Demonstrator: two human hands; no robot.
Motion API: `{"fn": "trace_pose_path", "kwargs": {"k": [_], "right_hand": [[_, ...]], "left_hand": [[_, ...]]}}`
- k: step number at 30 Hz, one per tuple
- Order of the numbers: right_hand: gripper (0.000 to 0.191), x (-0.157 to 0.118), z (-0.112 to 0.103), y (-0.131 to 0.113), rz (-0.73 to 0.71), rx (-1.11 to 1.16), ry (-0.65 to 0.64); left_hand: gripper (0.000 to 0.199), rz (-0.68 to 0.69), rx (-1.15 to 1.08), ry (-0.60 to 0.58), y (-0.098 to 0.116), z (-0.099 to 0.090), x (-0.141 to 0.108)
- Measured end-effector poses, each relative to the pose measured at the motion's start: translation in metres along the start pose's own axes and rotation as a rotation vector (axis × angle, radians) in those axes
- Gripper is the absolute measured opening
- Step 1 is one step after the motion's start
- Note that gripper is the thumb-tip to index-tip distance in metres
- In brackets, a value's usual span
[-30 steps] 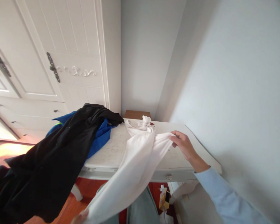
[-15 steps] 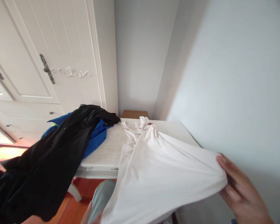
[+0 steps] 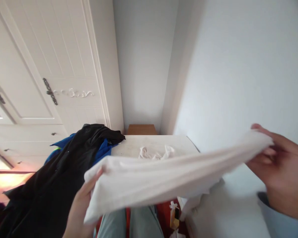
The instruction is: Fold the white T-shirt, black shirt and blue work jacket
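A white garment (image 3: 164,180), its exact kind unclear, is stretched between my two hands above the near edge of the white table (image 3: 181,142). My left hand (image 3: 83,201) grips its left end, the thumb lying on top of the cloth. At the right, my right hand (image 3: 275,158) holds the other end, with the fingers closed round the fabric and partly hidden by it. Part of the same white cloth lies crumpled on the tabletop behind the stretched span. The garment is slightly blurred by motion.
Left of the garment, a black garment (image 3: 57,175) lies over a blue one (image 3: 103,150) and hangs off the table. A white wardrobe (image 3: 72,59) stands behind at left. A wall (image 3: 233,72) borders the right side. Small items (image 3: 173,216) lie on the red floor.
My left hand has come up from the bottom edge with the garment's left end. My right hand has risen and moved right, lifting the near part of the cloth taut. The view has tilted slightly.
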State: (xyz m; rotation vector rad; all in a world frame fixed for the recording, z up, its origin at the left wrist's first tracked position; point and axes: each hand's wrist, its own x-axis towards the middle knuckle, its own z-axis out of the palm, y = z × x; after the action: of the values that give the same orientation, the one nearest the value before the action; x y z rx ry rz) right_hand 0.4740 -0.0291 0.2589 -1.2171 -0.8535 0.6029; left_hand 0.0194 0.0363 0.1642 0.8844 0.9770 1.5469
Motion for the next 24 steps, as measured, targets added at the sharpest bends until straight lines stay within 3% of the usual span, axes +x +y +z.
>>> {"fn": "trace_pose_path", "kwargs": {"k": [2,4,6,8,10,13,16,18,20,22,24], "right_hand": [[0.019,0.058,0.04,-0.019,-0.029,0.074,-0.012],[0.03,0.116,0.086,-0.043,0.027,0.187,-0.039],[0.031,0.166,0.126,-0.075,0.071,0.203,0.013],[0.032,0.202,0.148,-0.118,-0.036,0.251,0.032],[0.027,0.226,0.15,-0.165,-0.257,0.352,0.007],[0.025,0.241,0.131,-0.222,-0.573,0.48,-0.132],[0.035,0.237,0.114,-0.238,-0.683,0.433,-0.243],[0.031,0.224,0.11,-0.222,-0.669,0.375,-0.228],[0.024,0.2,0.11,-0.188,-0.605,0.321,-0.178],[0.019,0.165,0.11,-0.142,-0.509,0.266,-0.115],[0.019,0.119,0.104,-0.088,-0.395,0.229,0.024]], "left_hand": [[0.054,0.112,-0.017,-0.043,0.039,0.044,0.049],[0.022,0.114,-0.127,-0.039,0.069,0.099,0.11],[0.019,0.079,-0.249,-0.081,0.095,0.151,0.17],[0.023,0.16,-0.388,-0.132,0.124,0.187,0.213],[0.02,0.288,-0.448,-0.187,0.158,0.204,0.231],[0.016,0.479,-0.366,-0.246,0.209,0.199,0.226],[0.014,0.586,-0.272,-0.35,0.234,0.183,0.208],[0.015,0.615,-0.291,-0.366,0.229,0.173,0.2],[0.011,0.6,-0.333,-0.274,0.21,0.162,0.193],[0.006,0.531,-0.374,-0.133,0.181,0.147,0.182],[0.005,0.401,-0.365,-0.041,0.146,0.125,0.163]]}}
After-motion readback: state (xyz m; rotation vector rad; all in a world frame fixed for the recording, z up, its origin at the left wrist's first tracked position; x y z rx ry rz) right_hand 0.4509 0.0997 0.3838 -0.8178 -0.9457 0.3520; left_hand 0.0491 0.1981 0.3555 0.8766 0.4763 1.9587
